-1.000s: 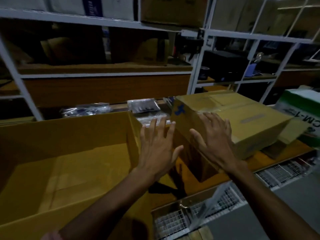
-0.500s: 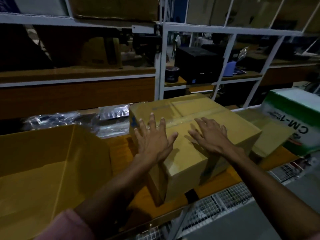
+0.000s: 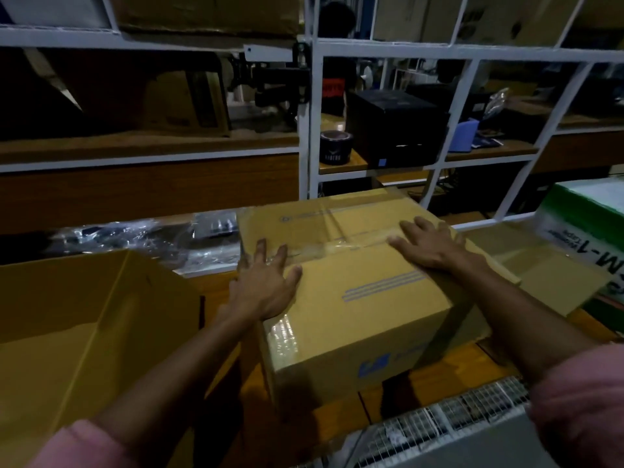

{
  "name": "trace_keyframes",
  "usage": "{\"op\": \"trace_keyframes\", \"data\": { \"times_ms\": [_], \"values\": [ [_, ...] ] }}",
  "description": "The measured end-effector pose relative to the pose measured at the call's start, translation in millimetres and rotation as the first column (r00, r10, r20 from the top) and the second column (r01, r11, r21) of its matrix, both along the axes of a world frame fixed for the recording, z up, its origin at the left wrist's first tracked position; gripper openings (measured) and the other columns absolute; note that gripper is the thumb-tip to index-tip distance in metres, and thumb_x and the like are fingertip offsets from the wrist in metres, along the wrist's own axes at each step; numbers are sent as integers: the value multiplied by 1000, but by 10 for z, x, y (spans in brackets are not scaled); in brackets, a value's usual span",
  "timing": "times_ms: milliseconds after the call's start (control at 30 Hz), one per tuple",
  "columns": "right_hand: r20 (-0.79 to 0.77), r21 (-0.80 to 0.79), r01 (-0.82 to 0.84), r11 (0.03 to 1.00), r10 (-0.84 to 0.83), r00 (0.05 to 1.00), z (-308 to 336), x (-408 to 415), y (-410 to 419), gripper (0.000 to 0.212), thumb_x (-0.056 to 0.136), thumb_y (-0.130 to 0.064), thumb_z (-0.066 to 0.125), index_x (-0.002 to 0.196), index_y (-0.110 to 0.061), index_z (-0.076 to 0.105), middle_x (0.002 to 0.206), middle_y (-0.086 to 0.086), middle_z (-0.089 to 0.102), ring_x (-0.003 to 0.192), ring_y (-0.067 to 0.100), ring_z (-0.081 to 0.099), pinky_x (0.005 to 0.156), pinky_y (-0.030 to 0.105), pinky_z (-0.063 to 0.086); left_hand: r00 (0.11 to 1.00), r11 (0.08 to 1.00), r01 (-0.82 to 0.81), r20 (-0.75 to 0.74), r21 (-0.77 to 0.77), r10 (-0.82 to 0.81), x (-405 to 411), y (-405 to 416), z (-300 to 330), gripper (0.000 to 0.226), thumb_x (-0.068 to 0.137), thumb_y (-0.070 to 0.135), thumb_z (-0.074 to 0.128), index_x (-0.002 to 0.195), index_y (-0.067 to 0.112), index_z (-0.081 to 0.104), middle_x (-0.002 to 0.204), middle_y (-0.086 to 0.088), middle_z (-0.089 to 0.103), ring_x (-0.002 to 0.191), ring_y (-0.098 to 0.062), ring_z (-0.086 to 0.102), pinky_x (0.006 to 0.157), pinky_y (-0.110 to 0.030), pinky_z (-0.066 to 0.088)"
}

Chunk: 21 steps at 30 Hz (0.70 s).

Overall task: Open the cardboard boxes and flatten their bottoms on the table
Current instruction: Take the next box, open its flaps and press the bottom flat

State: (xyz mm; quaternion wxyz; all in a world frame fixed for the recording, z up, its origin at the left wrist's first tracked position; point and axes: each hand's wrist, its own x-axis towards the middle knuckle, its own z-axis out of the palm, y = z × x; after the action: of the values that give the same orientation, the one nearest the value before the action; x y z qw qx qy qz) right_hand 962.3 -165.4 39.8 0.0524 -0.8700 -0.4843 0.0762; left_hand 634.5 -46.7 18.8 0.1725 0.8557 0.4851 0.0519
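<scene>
A taped brown cardboard box [image 3: 364, 298] sits on the wooden table [image 3: 337, 413] in front of me, with blue stripes on top and a blue logo on its near side. My left hand [image 3: 263, 285] lies flat on the box's left top edge, fingers spread over the clear tape seam. My right hand [image 3: 429, 246] presses flat on the right part of the top, fingers straight. A second brown cardboard box [image 3: 77, 325] stands open at the left, its inside showing.
A green and white carton [image 3: 580, 224] stands at the right, with a flat cardboard flap [image 3: 547, 265] beside it. Plastic-wrapped packs [image 3: 141, 238] lie behind the boxes. White shelving [image 3: 310, 130] rises at the back. A wire mesh [image 3: 439, 423] runs along the table's front edge.
The taped box has come closer and turned square in front of me. My hands have spread apart, the left to the box's left edge and the right to its far right top.
</scene>
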Motion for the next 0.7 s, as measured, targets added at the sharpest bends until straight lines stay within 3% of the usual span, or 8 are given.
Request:
{"op": "trace_keyframes", "data": {
  "times_ms": [167,400,567,700],
  "values": [
    [-7,28,-4,1000,4,1000,-15,374,196,112,62,-103,4,155,-44,20,169,-3,8,148,47,18,111,71,22,1000,1000,2,-18,31,-2,43,74,66,68,99,69,27,159,40,13,170,1,-8,150,-47,15,116,-61,26],
    [23,86,-58,995,56,998,-84,190,168,97,73,-94,14,155,-42,24,168,-2,11,145,51,19,108,72,21,995,995,-86,51,41,84,6,335,63,55,96,63,41,135,25,37,158,-6,21,129,-49,40,104,-57,40],
    [-20,75,-47,996,48,999,-124,-12,170,115,62,-104,13,157,-40,19,168,-2,7,148,46,18,112,72,23,977,978,-196,68,-66,201,-183,565,140,73,84,72,54,141,31,32,164,-17,-2,138,-54,32,109,-57,39],
    [-106,140,-26,990,42,993,19,-184,96,124,53,-106,25,156,-37,26,165,0,16,145,43,26,109,69,31,966,976,-202,147,-79,212,-333,600,106,84,78,79,58,144,34,31,147,-24,34,133,-46,39,104,-52,43]
  ]
}}
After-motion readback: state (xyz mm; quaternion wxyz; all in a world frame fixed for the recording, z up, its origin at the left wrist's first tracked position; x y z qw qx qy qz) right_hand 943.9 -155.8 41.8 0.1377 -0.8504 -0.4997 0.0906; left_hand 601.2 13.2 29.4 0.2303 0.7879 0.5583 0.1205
